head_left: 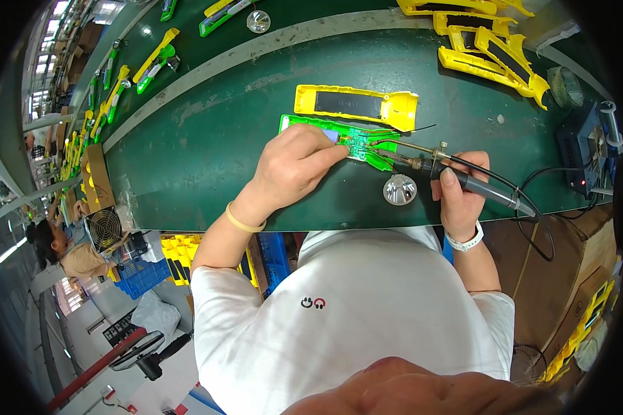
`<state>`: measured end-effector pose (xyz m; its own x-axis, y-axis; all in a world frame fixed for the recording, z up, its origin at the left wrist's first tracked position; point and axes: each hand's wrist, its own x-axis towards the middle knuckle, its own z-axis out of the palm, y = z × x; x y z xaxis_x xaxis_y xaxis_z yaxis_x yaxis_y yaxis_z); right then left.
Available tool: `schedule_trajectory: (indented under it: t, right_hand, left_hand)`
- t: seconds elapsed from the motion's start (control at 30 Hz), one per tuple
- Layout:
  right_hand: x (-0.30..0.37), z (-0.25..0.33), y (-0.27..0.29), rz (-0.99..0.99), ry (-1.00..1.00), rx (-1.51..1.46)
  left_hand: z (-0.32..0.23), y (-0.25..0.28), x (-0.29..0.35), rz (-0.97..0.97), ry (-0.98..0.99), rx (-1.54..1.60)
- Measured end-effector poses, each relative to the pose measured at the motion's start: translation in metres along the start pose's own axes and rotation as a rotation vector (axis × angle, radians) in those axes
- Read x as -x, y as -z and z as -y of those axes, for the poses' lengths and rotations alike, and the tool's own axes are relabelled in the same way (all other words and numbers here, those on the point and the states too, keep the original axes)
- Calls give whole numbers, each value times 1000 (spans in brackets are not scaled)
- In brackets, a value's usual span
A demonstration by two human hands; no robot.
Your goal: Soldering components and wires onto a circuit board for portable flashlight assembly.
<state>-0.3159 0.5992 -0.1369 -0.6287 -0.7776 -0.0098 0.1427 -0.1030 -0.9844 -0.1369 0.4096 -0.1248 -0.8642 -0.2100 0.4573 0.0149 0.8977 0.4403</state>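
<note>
My right hand [462, 190] grips the dark handle of a soldering iron [481, 185] like a pen. A thin metal solder-feed tube [408, 144] runs along the iron, and both tips meet the small green circuit board [357, 143]. That board sits in a bright green plastic housing [383, 162] lying on the bench. My left hand [294, 162] rests over the housing's left part, fingers pinched at the board's edge; what they pinch is hidden. Thin red and black wires [387, 131] reach out to the right. A round silver reflector [399, 189] lies just below the housing.
Behind the housing lies a yellow half-shell [399, 111] with a black panel. More yellow shells [495, 59] are piled at the far right. A dark soldering station [580, 152] stands at right, its cable looping near my wrist. Several green and yellow units [156, 62] line the far-left strip.
</note>
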Motion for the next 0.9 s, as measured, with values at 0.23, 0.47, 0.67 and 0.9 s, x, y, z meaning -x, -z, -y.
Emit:
schedule_trajectory:
  t: [0.23,0.47,0.67,0.9]
  right_hand:
    - [-1,-8,3,61,-8,86]
    - [-2,-15,5,99,-43,150]
    - [-1,-4,7,70,-90,16]
    - [-9,-2,25,-216,255,-175]
  left_hand:
    - [-4,3,-5,102,9,-71]
    - [-6,3,-7,139,5,-90]
    - [-5,3,-9,155,10,-77]
    - [-5,7,-17,188,152,93]
